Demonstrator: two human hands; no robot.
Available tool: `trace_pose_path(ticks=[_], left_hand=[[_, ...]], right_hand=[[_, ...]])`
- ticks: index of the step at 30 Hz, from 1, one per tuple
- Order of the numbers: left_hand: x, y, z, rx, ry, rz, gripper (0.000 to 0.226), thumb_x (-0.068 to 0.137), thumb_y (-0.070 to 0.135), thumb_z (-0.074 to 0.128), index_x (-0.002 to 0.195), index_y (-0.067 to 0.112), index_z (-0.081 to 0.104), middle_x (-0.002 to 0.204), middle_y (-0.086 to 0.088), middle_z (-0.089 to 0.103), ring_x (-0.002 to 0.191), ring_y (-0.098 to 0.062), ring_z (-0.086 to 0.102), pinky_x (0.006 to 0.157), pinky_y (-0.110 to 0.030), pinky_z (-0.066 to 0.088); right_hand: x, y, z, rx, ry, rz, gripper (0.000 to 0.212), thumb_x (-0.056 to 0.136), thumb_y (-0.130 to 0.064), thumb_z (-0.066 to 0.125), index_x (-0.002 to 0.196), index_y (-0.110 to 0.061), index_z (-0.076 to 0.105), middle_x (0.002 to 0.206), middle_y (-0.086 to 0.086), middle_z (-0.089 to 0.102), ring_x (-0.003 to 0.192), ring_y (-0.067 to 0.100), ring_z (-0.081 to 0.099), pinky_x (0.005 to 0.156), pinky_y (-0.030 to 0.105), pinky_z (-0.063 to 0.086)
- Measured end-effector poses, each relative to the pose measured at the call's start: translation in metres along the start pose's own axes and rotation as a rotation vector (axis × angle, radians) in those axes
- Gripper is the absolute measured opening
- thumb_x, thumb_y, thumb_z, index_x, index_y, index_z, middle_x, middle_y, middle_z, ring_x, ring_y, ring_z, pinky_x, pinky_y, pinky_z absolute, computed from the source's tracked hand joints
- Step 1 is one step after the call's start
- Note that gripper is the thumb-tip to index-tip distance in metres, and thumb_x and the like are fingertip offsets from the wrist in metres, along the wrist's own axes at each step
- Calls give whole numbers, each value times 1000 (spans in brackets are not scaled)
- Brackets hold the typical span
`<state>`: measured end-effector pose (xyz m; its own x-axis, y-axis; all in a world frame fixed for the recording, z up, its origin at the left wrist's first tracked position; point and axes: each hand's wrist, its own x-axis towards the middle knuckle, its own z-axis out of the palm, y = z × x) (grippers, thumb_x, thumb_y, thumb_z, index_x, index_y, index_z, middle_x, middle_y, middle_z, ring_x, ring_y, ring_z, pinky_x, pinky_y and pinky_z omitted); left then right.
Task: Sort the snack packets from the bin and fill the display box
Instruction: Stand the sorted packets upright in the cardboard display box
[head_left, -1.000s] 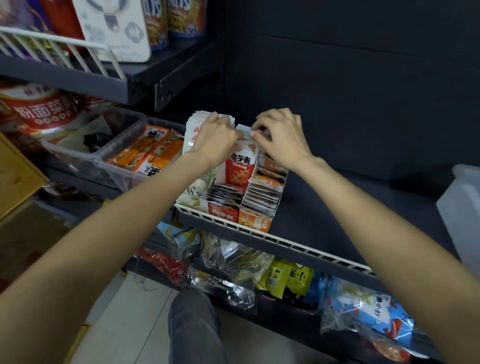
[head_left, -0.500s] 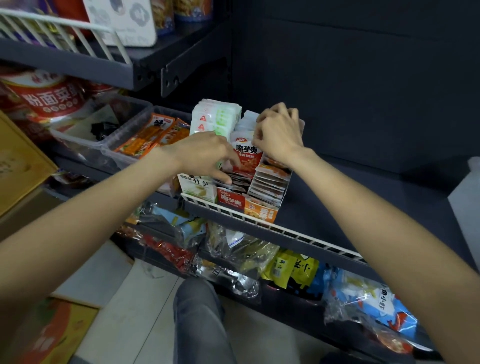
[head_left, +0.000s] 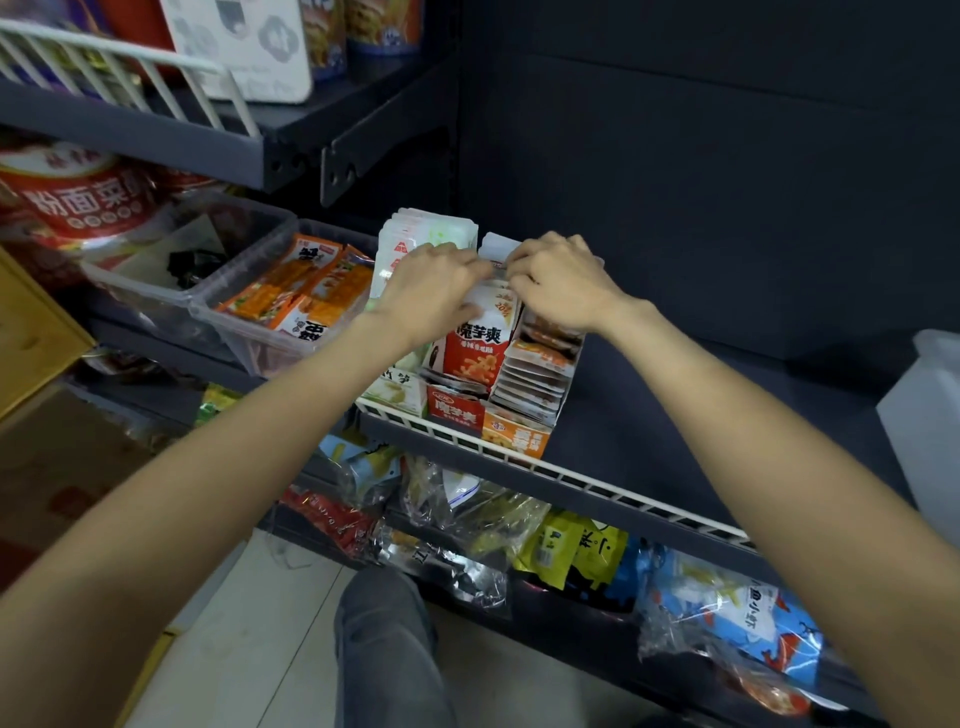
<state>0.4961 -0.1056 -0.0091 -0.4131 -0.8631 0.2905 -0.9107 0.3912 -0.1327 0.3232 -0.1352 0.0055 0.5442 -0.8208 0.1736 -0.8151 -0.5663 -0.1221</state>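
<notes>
Nearest, still plenty of room at the front of the red display box (head_left: 455, 410) on the shelf (head_left: 649, 415), so filling not done by the look of it. Just behind, left hand (head_left: 431, 288) back up from the low front packets of half a second ago, now grip pinched on the top edge of the upright red packet (head_left: 480, 343); right hand (head_left: 558, 283) likewise curled onto that edge. Farther left, clear bin (head_left: 249, 332) holding orange packets (head_left: 306, 288), untouched.

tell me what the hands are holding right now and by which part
Both the left hand and the right hand pinch the top edge of the upright red-and-white snack packets in the middle row of the display box.
</notes>
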Motion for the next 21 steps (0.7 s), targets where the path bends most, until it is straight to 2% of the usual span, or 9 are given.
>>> trace_pose_path(ticks=[3,5,6,7,9,11,15,19,21], left_hand=[[-6,-3,1,-130,95,42,43,84,31,66,123,16,54,120,-6,56,112,-26,50,91,-35,38],[-18,-7,-14,-302,201,109,40,83,38,66,117,17,58,115,-4,56,108,-22,51,89,-32,40],[-26,-10,-24,-405,190,148,41,83,45,63,115,20,59,114,0,57,108,-18,52,89,-31,42],[-35,-13,-34,-494,101,175,46,81,55,60,115,23,60,114,6,58,107,-13,53,90,-30,43],[-51,-16,-48,-511,-231,199,62,73,68,59,122,31,56,120,13,57,111,-7,52,95,-30,43],[-62,-17,-47,-348,-428,229,61,75,61,65,128,34,53,129,14,53,119,-6,48,98,-31,42],[-63,-13,-36,-149,-245,314,39,86,35,64,124,30,58,125,10,56,112,-11,54,85,-25,41],[-52,-10,-22,-91,0,281,27,85,22,65,112,18,65,116,-1,60,102,-24,59,82,-38,47],[-40,-9,-14,-48,83,213,27,85,19,65,112,15,64,117,-4,61,103,-27,58,85,-39,44]], right_hand=[[-1,-1,-1,-51,8,-50,35,96,-40,41,103,-21,71,127,-2,58,114,22,48,96,38,30],[-1,-2,1,-78,51,-65,33,96,-41,46,103,-20,71,121,0,61,109,24,52,93,38,33],[0,-2,3,-85,80,-61,32,96,-39,47,104,-18,70,119,2,62,108,25,53,93,38,34],[1,-2,5,-90,111,-54,31,96,-37,48,103,-17,70,117,3,63,106,26,54,92,37,34],[2,-3,8,-91,155,-31,29,96,-35,48,99,-16,70,114,3,64,104,26,55,91,36,34],[4,-4,10,-91,176,-8,29,96,-34,48,100,-17,70,113,3,64,104,26,56,92,36,34],[4,-4,12,-52,191,20,27,95,-34,49,101,-18,71,111,4,65,103,26,57,94,39,37],[3,-2,10,-18,171,11,26,95,-33,51,102,-17,71,111,3,65,102,25,57,92,36,37],[3,-2,7,7,154,10,23,94,-33,55,101,-17,70,107,2,65,97,23,58,87,34,38]])
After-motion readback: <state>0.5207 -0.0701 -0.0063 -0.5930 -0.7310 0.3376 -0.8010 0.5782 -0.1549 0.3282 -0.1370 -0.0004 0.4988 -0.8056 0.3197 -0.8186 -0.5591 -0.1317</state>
